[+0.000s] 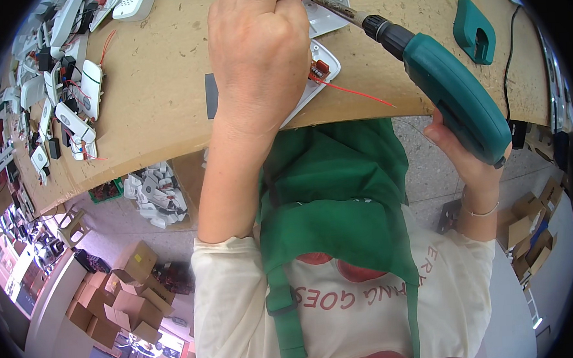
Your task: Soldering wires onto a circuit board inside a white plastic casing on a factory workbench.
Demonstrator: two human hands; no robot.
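Note:
My right hand [472,168] is wrapped round the grip of a teal electric screwdriver [457,95]. Its long bit [329,5] points to the upper left and reaches into a white plastic housing [327,22] at the top edge. Over that housing my left hand [260,54] is closed, gripping its side; the fingertips are cut off or hidden. Just below lies a second white shell [327,52], partly covered by my left hand and wrist. A small circuit part with an orange-red component [320,68] sits in it, and a red wire [360,96] trails out to the right.
White casings with wires [76,128] are heaped along the table's left side. A teal holder [474,32] and a black cable [510,57] lie at the right. A grey square [211,96] is beside my left wrist. Below the table stand a box of white parts [158,195] and cardboard boxes [134,303].

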